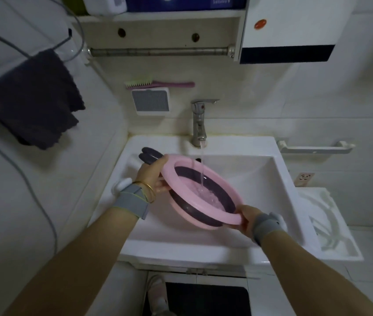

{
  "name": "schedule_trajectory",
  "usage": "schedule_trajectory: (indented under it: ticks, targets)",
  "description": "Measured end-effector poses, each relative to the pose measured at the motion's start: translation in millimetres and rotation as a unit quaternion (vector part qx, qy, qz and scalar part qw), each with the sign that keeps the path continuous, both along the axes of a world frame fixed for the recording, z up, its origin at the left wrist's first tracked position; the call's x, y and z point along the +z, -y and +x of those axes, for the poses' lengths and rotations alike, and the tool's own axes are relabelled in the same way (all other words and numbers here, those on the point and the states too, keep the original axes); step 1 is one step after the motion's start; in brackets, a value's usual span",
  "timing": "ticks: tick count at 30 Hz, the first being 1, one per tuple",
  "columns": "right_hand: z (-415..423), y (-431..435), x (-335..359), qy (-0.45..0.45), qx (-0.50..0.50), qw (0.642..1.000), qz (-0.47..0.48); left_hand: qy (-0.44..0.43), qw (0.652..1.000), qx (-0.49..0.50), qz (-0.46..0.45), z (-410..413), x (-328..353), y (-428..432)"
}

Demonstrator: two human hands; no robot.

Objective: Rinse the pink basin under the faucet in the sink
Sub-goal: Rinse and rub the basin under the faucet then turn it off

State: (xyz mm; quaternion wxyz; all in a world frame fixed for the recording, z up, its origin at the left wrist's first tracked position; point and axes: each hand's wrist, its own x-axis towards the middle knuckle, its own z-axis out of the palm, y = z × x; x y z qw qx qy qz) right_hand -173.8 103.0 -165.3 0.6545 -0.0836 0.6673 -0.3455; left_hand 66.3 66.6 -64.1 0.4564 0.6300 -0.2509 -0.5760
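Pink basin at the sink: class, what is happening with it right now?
A person holds the pink basin tilted over the white sink, the left hand on its far-left rim and the right hand on its near-right rim. The faucet is running, and the water stream falls into the basin's bottom, where water is pooling. The rinse is under way.

one head-worn wide-angle view looks steeply down and forward from close above the sink [279, 176]. the wall and faucet [198, 124] lie ahead, forearms reaching in from below.
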Motion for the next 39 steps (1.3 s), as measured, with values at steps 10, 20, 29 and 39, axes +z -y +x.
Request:
schedule_trajectory:
  ticks: [10, 20, 29, 39]
  targets:
    - [-5, 0, 3, 0.019, -0.031, 0.999, 0.015, -0.04, 0.999, 0.006, -0.024, -29, 1, -13]
    - [15, -15, 15, 0.073, 0.031, 0.996, 0.052, -0.039, 0.999, -0.026, -0.017, -36, 14, -28]
    - [-40, 0, 18, -0.17, 0.141, 0.975, 0.015, 0.017, 0.988, -0.082, 0.131, 34, 16, -19]
    - [-46, 8, 64, -0.266, 0.243, 0.929, -0.084, 0.205, 0.93, -0.226, 0.204, 13, -20, -21]
